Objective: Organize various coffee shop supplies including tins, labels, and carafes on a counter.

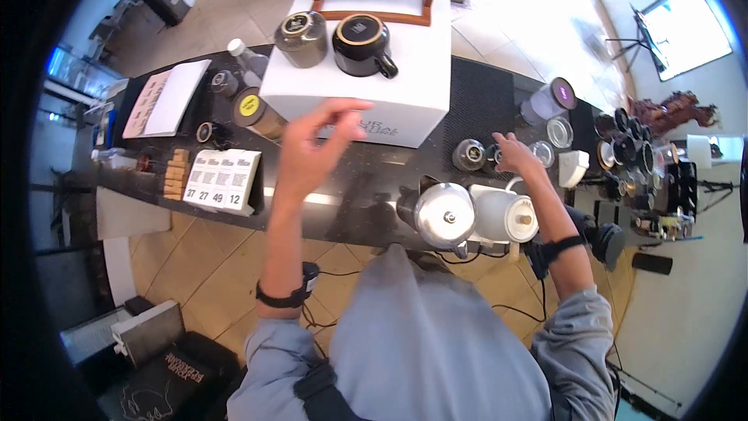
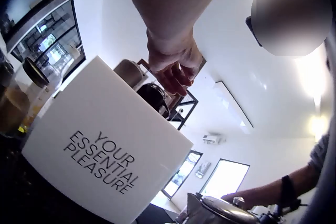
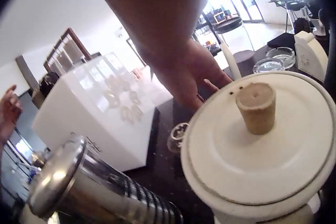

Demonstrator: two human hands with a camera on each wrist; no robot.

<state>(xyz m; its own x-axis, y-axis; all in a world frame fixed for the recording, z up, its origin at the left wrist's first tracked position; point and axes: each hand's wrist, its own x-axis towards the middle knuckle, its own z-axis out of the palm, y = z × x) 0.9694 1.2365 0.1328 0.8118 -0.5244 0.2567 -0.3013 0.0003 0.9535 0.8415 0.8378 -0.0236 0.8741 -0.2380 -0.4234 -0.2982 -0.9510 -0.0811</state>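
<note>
My left hand point(image 1: 318, 144) is raised in front of the white box point(image 1: 354, 101), its fingers loosely extended and holding nothing. Upside down on the box are a black mug point(image 1: 362, 43) and a grey cup point(image 1: 302, 43). On the dark counter, my right hand point(image 1: 520, 157) has its thumb and fingers around a small glass jar point(image 1: 492, 157) with dark contents. A matching small jar point(image 1: 469, 154) stands just left of it. The right fingertips are partly hidden behind the cream teapot point(image 3: 262, 150) in the right wrist view.
Near the counter's front edge, a steel French press point(image 1: 446, 214) stands beside the teapot. Glass ashtrays point(image 1: 559, 132), a white holder point(image 1: 574, 168) and a purple-lidded jar point(image 1: 549, 100) are at right. A flip calendar point(image 1: 224, 179), wooden blocks point(image 1: 176, 174) and a yellow-labelled jar point(image 1: 257, 113) are at left.
</note>
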